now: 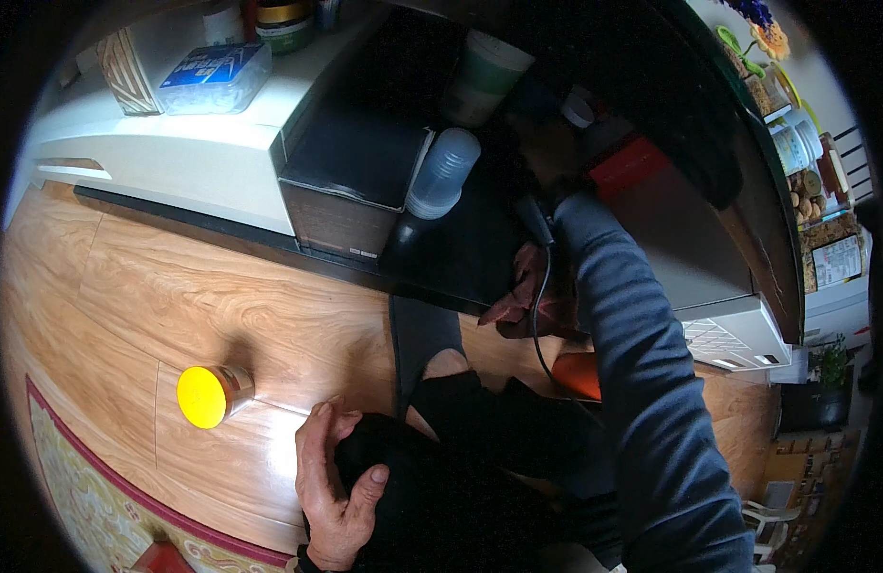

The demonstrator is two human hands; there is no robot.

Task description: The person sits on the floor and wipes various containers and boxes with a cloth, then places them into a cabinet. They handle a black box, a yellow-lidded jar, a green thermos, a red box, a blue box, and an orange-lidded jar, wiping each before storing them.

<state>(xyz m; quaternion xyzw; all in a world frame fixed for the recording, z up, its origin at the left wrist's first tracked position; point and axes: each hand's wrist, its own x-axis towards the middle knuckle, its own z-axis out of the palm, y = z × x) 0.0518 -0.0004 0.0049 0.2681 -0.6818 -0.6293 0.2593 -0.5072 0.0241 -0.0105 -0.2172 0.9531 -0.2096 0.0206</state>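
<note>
My left hand (334, 490) rests on my dark-clad knee, thumb apart from the fingers, holding nothing. My right arm, in a grey-blue sleeve (628, 308), reaches into a dark cabinet compartment. Deep shadow covers much of my right hand (549, 147), so its grip cannot be made out. Beside that wrist is a dark handle-like part (534, 218) with a black cord (542, 286) running down. Left of the hand, a stack of clear plastic cups (445, 172) leans by a black box (355, 161). A green-and-white tub (488, 75) stands behind, and a red box (628, 168) lies to the right.
A yellow-lidded jar (205, 397) stands on the wood floor (219, 279), near a patterned rug (105, 487). A brown cloth (534, 301) hangs at the compartment's front edge. A clear plastic box (216, 79) sits on the white cabinet (184, 165). Jars (799, 147) line the right-hand top.
</note>
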